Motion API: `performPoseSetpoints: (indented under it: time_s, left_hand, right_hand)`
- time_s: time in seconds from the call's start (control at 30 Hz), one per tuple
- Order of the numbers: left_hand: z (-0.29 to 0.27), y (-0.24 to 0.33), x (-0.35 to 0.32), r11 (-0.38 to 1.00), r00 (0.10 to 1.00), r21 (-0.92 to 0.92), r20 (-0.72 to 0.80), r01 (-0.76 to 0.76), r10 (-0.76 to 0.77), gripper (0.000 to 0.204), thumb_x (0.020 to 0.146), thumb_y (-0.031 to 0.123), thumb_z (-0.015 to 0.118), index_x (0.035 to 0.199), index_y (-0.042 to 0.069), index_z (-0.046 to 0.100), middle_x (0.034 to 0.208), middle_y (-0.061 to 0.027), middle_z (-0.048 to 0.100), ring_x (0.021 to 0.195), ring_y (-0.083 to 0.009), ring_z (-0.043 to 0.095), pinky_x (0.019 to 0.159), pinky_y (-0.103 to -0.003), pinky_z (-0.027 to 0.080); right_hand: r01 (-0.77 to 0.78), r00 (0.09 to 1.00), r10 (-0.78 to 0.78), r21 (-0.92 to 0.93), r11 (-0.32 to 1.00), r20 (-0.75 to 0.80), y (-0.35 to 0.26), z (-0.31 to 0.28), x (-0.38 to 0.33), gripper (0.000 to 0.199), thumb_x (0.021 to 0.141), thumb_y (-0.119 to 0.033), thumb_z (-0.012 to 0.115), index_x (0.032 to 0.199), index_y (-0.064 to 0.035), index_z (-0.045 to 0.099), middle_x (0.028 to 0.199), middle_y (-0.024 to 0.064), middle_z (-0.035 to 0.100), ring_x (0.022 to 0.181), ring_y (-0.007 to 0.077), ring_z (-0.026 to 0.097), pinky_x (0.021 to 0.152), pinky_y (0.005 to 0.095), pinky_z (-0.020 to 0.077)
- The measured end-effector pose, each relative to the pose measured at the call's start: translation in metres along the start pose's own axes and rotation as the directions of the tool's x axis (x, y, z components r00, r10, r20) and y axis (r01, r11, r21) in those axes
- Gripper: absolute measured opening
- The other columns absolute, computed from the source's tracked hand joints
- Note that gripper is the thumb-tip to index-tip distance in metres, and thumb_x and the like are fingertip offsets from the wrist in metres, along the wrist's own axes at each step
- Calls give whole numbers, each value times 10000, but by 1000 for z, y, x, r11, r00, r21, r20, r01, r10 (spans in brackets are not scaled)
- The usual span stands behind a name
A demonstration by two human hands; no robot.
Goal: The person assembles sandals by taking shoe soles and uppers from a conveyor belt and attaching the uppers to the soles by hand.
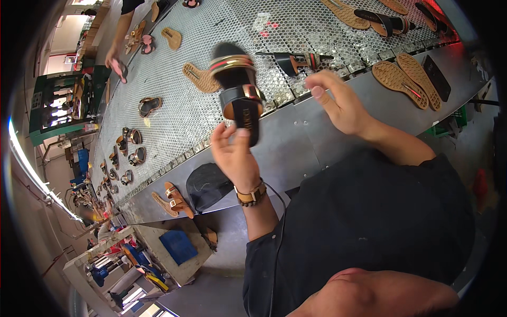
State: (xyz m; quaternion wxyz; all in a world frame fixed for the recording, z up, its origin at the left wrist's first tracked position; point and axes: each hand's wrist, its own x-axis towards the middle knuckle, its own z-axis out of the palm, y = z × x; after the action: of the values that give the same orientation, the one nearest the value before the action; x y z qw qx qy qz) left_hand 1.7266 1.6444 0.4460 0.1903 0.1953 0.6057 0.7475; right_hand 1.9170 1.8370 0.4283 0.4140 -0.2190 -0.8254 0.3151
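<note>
My left hand (232, 154) grips the heel end of a black slide sandal (240, 96). The sandal is raised over the conveyor's edge, its toe pointing away from me and slightly blurred. It has a striped, gold-edged front strap and a black second strap. Off to the right, my right hand (340, 105) hovers with nothing in it, thumb and fingers apart. Just beyond those fingers, another black strapped sandal (288, 64) lies on its side on the mesh. A tan sole (199, 78) rests behind the held sandal.
The metal mesh conveyor (179, 119) carries several sandals. On its steel ledge (296, 140) lie tan soles (400, 84), a black flat piece (436, 78), a black cloth-like item (208, 186) and brown sandals (178, 201). Across the belt, a co-worker's hand (113, 59) is beside a sandal.
</note>
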Motion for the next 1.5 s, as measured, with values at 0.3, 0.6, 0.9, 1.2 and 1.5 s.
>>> performPoseSetpoints:
  time_s: [0.3, 0.6, 0.9, 1.2, 1.5]
  left_hand:
    - [41, -53, -60, 917, 838, 341, 423, 204, -344, 342, 929, -82, 690, 1261, -36, 621, 1223, -99, 653, 1082, -173, 679, 928, -302, 558]
    - [90, 46, -85, 962, 935, 264, 320, 69, -155, 301, 1109, 177, 543, 1257, -70, 630, 1143, -68, 688, 1006, -117, 636, 846, -275, 535]
    - [161, 304, -128, 979, 956, 148, 235, 141, -173, 338, 1115, 259, 507, 1217, -19, 668, 1024, -73, 740, 828, -131, 731, 590, -268, 612]
    - [204, 358, -204, -47, 997, 996, 69, -70, -27, 676, 918, 443, 709, 1444, 49, 555, 1566, -357, 399, 1418, -520, 438, 1169, -547, 367]
    - [293, 368, -209, 176, 993, 984, -42, 22, 107, 466, 775, 365, 846, 1028, 14, 671, 1144, -262, 611, 1088, -437, 603, 988, -493, 507]
  right_hand:
    - [-629, 778, 253, 708, 322, 576, 33, 19, -9, 468, 1137, -404, 454, 1303, 7, 605, 1056, 22, 696, 932, 61, 645, 809, 236, 538]
    - [-594, 736, 251, 421, 685, 629, -36, -102, -15, 294, 1095, -287, 579, 1087, -10, 678, 874, 32, 666, 727, 77, 592, 665, 313, 515]
    - [57, 988, -108, -393, 918, -109, -184, -358, 11, 351, 871, -212, 781, 1102, 13, 641, 1114, 188, 621, 1034, 392, 617, 922, 460, 507]
    - [-86, 980, 58, -140, 986, -189, -307, -615, -49, 212, 796, -25, 730, 983, -34, 630, 950, 140, 600, 945, 364, 588, 843, 463, 467]
    - [270, 852, -164, -148, 951, 496, -283, -718, -39, 409, 779, -226, 841, 1110, -72, 656, 1253, 141, 587, 1216, 367, 535, 1034, 505, 436]
